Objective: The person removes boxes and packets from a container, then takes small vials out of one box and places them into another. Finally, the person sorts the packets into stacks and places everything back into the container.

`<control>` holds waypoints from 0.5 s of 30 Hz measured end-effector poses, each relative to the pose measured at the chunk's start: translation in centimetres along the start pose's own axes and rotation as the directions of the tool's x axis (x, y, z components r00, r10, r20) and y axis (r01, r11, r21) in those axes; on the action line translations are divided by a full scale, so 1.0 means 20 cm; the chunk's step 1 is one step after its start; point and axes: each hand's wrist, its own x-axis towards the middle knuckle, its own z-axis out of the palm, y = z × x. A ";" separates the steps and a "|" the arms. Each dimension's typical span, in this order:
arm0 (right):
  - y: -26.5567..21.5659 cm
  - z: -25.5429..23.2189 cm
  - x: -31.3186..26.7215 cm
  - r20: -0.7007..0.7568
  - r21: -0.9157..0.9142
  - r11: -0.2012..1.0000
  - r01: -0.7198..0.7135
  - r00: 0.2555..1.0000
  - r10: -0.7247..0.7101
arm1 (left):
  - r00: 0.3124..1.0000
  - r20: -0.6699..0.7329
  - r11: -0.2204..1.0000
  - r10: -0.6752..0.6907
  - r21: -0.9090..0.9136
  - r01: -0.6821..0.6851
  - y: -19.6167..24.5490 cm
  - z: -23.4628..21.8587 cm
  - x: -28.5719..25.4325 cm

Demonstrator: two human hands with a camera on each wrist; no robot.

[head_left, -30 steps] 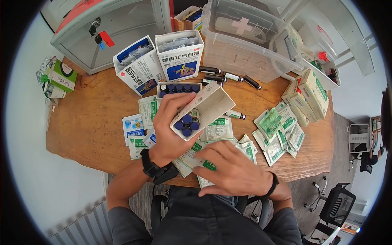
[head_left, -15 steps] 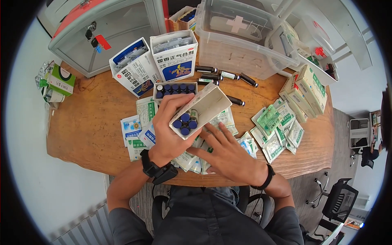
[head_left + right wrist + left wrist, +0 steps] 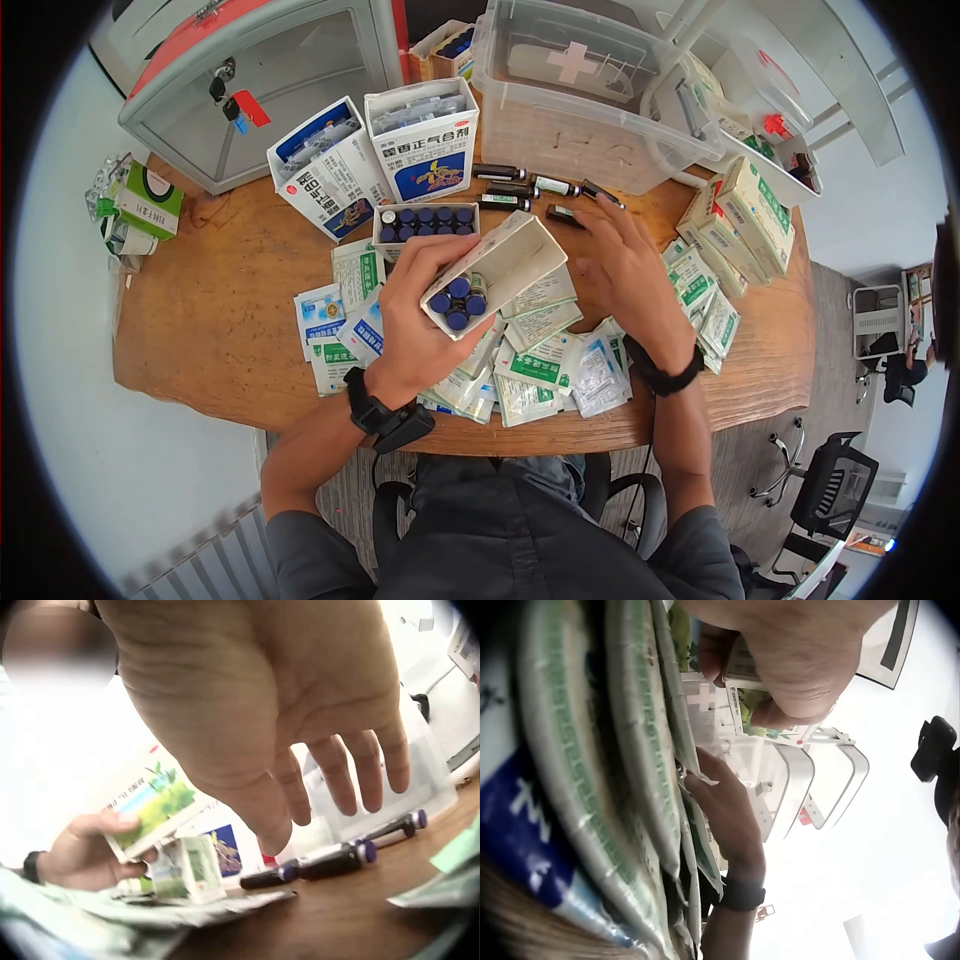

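Note:
My left hand (image 3: pixel 410 325) grips a small white carton (image 3: pixel 520 262), tilted with its mouth open. Inside are several blue-capped vials (image 3: pixel 458 305). The left wrist view shows the thumb against the carton's printed side (image 3: pixel 757 712). My right hand (image 3: pixel 640 285) reaches over the table right of the carton, fingers extended and nothing in its grasp. Its fingertips come close to several dark bottles (image 3: pixel 535 187) lying on their sides; in the right wrist view the fingers (image 3: pixel 341 776) overlap the bottles (image 3: pixel 337 859). Green-and-white sachets (image 3: pixel 545 365) spread below the carton.
A box of blue-capped vials (image 3: pixel 425 222) stands behind the left hand, before two white cartons (image 3: pixel 425 150). A clear plastic bin (image 3: pixel 590 125) and a glass-fronted cabinet (image 3: pixel 270 95) are at the back. More sachets (image 3: pixel 710 310) and stacked boxes (image 3: pixel 745 225) lie right.
My right hand has left the sachets near the front edge and moved back and right. One loose bottle has rolled back toward the others. The left hand holds the carton much as before.

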 end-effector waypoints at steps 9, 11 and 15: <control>0.02 0.04 0.04 0.034 0.015 0.996 -0.090 0.995 0.089 | 0.998 0.058 0.999 0.032 0.021 -0.033 0.00 0.01 -0.01; 0.01 0.06 0.03 0.012 -0.017 0.995 -0.099 0.995 0.099 | 0.996 0.079 0.999 0.032 0.004 -0.032 -0.01 0.01 -0.02; 0.00 0.10 0.03 -0.023 -0.074 0.988 -0.139 0.990 0.138 | 0.995 0.088 0.998 0.051 0.020 -0.053 0.01 0.01 -0.01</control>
